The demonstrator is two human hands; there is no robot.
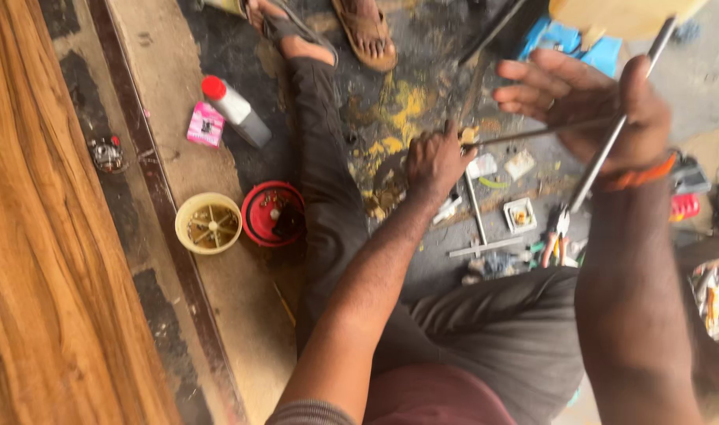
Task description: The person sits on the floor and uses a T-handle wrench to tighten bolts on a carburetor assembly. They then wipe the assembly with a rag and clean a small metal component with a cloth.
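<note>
**Two rods held over a cluttered floor**

The right hand (592, 106) is raised and half open, its thumb pinning a long thin metal rod (611, 134) across the palm while the fingers splay loosely; the rod runs up past the hand toward the top right and down toward the pliers (559, 236) lying on the floor. The left hand (434, 161) is low, closed around the near end of a second thin rod (533, 134), which reaches across to the right hand's palm. Whether the two rods touch where they cross is blurred.

The right hand's hold looks light, judged from the spread fingers: the long rod could slide or swing out from under the thumb, and its lower end could knock the small parts beneath it. The second rod, gripped only at one end, could twist in the left fist.

Below lie a small white square box (521, 214), white scraps and a pale bar (485, 248). The person sits on a dark, paint-stained floor (391, 102), one leg stretched toward a sandal (366, 31). To the left stand a red round lid (271, 214), a yellow cup (208, 223), a grey bottle with a red cap (235, 110) and a pink packet (206, 126), beside a wooden panel (37, 236).
</note>
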